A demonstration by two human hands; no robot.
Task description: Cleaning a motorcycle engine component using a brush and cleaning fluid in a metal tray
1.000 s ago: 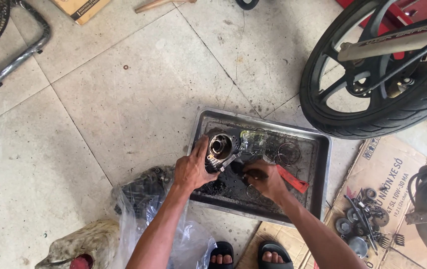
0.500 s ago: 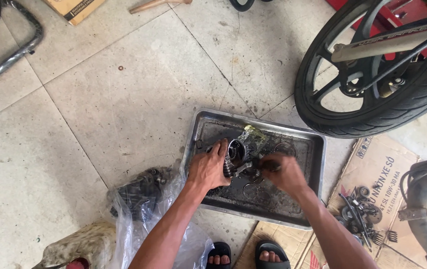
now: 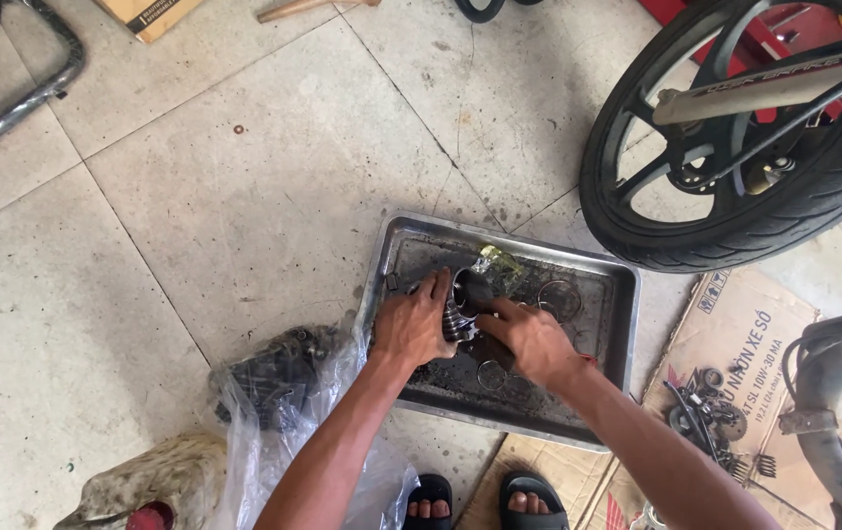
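My left hand (image 3: 413, 326) grips a dark, oily finned metal engine part (image 3: 470, 292) from its left side, low inside a grimy steel tray (image 3: 605, 324) on the tiled floor. From the right, my right hand (image 3: 531, 341) closes its fingers on the same part. The part's round bore faces up and away from me. Two loose metal rings, one (image 3: 560, 299) to the right and one (image 3: 488, 374) nearer me, lie in the tray. A yellowish scrap (image 3: 497, 261) sits just behind the part.
A motorcycle wheel (image 3: 735, 196) stands at the upper right, close to the tray's far corner. Flattened cardboard (image 3: 745, 334) with small dark parts (image 3: 704, 412) lies to the right. A clear plastic bag (image 3: 273, 383) holding dark parts is on the left. My sandalled feet (image 3: 480, 503) are below the tray.
The engine part has been turned and lowered toward the tray's left half. My right hand came up from the tray floor onto it, so both hands now grip it.
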